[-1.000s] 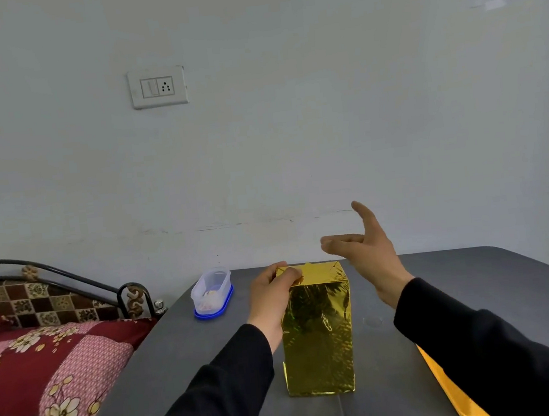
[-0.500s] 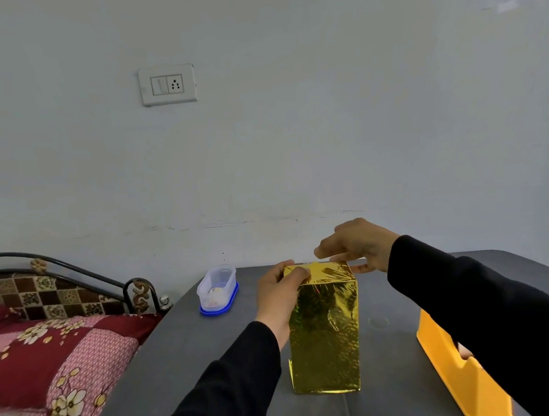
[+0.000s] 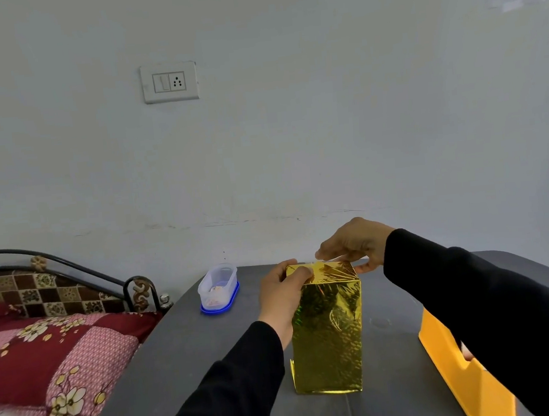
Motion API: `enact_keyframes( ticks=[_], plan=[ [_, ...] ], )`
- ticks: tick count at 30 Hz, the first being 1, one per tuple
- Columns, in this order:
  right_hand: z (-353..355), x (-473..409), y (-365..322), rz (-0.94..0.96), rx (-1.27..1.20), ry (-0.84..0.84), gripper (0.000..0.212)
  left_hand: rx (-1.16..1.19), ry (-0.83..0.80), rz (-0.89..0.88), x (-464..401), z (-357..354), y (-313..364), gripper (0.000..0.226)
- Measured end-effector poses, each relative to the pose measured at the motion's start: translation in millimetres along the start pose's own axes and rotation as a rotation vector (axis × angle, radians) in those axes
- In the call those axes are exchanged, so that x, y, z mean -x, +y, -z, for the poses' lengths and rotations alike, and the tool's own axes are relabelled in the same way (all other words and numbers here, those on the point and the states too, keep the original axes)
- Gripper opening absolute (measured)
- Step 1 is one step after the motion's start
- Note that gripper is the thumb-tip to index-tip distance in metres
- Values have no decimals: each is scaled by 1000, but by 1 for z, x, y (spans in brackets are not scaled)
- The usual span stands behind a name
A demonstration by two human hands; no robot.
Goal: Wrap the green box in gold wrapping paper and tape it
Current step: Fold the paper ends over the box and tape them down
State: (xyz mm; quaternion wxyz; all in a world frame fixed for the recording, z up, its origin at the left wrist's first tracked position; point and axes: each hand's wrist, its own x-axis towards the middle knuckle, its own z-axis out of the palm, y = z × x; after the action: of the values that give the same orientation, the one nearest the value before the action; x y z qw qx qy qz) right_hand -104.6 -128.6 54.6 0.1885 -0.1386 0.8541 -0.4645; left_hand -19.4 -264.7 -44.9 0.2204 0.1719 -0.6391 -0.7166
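The box (image 3: pixel 327 333) stands upright in the middle of the grey table (image 3: pixel 214 364), fully covered in shiny gold wrapping paper; no green shows. My left hand (image 3: pixel 282 291) grips its top left edge, thumb on the top face. My right hand (image 3: pixel 354 245) hovers over the top, fingers curled down onto the folded paper and thumb at the right edge. Tape is too small to make out.
A clear plastic container with a blue lid (image 3: pixel 218 289) sits at the table's far left. A yellow plastic holder (image 3: pixel 456 364) stands at the right, partly behind my sleeve. A bed with a patterned quilt (image 3: pixel 45 350) adjoins the table's left side.
My right hand came down from an open, raised pose onto the top of the box. The left hand kept its hold on the top left edge.
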Motion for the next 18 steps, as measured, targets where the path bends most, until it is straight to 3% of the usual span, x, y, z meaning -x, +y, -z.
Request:
enact_keyframes(
  ticks=[14, 18],
  plan=[
    [-7, -3, 0, 4, 78, 20, 26, 8, 11, 15, -4, -1, -3, 28],
    [-8, -3, -1, 0, 84, 14, 35, 6, 35, 59, -4, -3, -2, 17]
  ],
)
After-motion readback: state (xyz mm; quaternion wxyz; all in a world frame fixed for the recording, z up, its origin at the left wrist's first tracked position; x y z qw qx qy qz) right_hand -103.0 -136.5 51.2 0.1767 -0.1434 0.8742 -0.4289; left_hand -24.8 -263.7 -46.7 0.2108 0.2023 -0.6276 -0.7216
